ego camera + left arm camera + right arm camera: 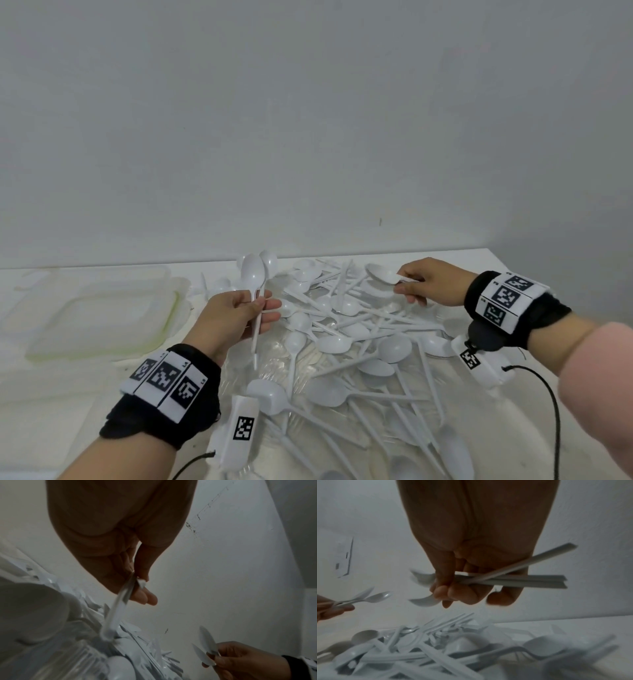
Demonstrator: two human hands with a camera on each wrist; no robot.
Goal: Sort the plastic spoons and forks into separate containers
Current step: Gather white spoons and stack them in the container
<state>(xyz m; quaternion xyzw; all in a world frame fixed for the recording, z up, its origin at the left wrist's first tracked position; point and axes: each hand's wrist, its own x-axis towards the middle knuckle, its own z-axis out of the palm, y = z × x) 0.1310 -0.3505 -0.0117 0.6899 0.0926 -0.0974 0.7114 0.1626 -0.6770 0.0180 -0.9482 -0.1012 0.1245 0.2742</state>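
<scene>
A big heap of white plastic spoons and forks (346,339) covers the table in front of me. My left hand (239,315) pinches two white spoons (255,270) by their handles, bowls up, above the heap's left edge; the same handles (118,609) show in the left wrist view. My right hand (421,284) grips a bunch of spoons (382,274) over the heap's far right side. In the right wrist view my fingers (462,593) curl round several crossed handles (522,580), with spoon bowls (424,601) sticking out to the left.
A clear plastic container (99,311) with a greenish rim lies flat at the left of the table. The white wall (308,137) rises just behind the table. The table's right edge (565,325) runs behind my right forearm. Cables hang from both wrist cameras.
</scene>
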